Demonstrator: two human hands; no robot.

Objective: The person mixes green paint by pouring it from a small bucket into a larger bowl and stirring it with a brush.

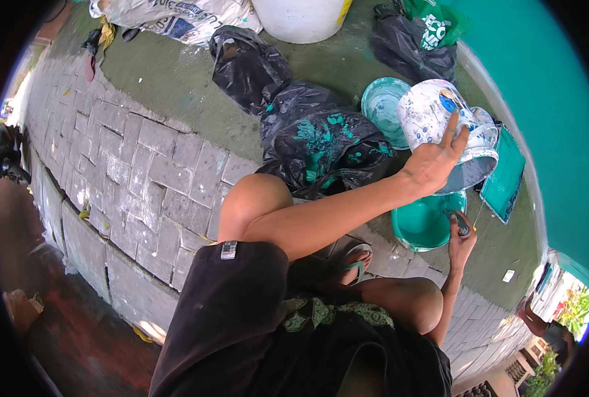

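Observation:
A white paint bucket [427, 106], spattered with blue and grey, is tilted with its grey mouth facing down to the lower right. Against its side my left hand [437, 165] is spread, fingers over the wall, holding it tipped. Beneath the mouth is a tub of teal paint [417, 221]. My right hand [462, 248] is at that tub's right rim, closed around a small dark rounded object [464, 227] whose kind I cannot make out. Behind the bucket rests a pale teal-smeared basin [384, 106]. A teal-coated paint tray [506, 175] leans at the right.
Black plastic bags [314, 135], one smeared with teal paint, lie left of the tubs. A large white bucket [301, 20] and a printed sack [182, 16] are at the back. A teal wall [546, 99] bounds the right. Grey paving [155, 172] extends left.

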